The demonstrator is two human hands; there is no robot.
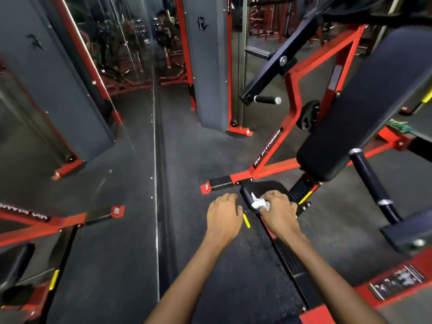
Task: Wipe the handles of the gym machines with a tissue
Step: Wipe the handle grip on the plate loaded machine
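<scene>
The right hand [279, 212] is curled around a crumpled white paper tissue [260, 203], pinching it against the near black padded handle [246, 195] of the machine, so the wad sits between the fingers and the grip; held that way, the soft paper can wrap part of the round bar and be dragged along it, which looks like the wiping stroke itself. The left hand [224, 212] hovers just beside the same handle with its fingers loosely bent and nothing in them; whether it touches the bar cannot be told, and it seems poised to steady it. A short yellow plastic-tipped lever [246, 220] pokes out between the two hands. Beyond them, the handle belongs to a red painted steel frame [291, 108] with square tubing and bolted joints, carrying a long black vinyl back pad [364, 106], smooth and slightly glossy. Two more grips wait further out: a black cylindrical handle with silver end bands [371, 178] to the right and a short black grip with a chrome cap [267, 100] higher up. The floor [187, 160] is dark speckled rubber matting, and a wall mirror [81, 113] on the left reflects the frame.
</scene>
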